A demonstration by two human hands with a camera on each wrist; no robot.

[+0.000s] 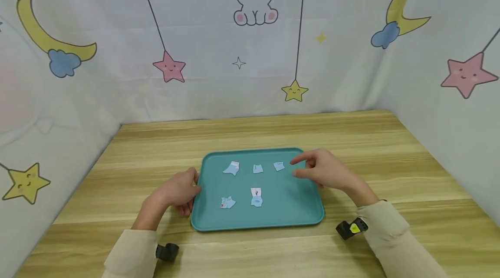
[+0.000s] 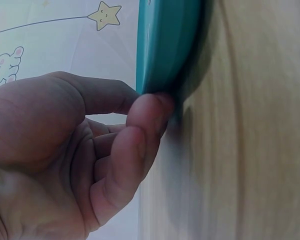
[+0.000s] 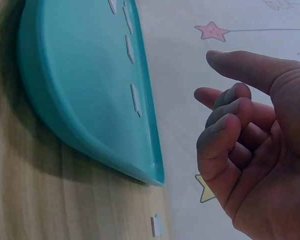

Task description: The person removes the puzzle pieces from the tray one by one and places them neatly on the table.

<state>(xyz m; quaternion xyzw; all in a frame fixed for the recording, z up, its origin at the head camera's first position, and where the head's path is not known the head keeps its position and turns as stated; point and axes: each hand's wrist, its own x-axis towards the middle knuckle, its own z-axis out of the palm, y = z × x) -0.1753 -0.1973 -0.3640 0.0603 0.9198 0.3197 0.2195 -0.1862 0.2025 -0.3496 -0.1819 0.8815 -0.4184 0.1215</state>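
Observation:
A teal tray [image 1: 289, 208] lies on the wooden table with several small light-blue pieces of irregular outline in it. Three pieces are in the far row: one on the left [image 1: 232, 168], a middle one [image 1: 258, 169] and a right one [image 1: 279, 166]. Nearer are two patches, a crumpled-looking one [image 1: 228, 202] and a taller one with a small picture [image 1: 256, 197]. My left hand [image 1: 181, 191] grips the tray's left rim, thumb over the edge, fingers low at its side. Over the tray's right side, my right hand [image 1: 322, 169] holds nothing; thumb and index finger are spread apart, other fingers curled.
Another small piece [image 3: 156, 225] lies on the table beyond the tray's right end in the right wrist view. White cloth [image 1: 211, 95] printed with stars, moons and a rabbit walls the table [image 1: 156, 139] at the back and sides.

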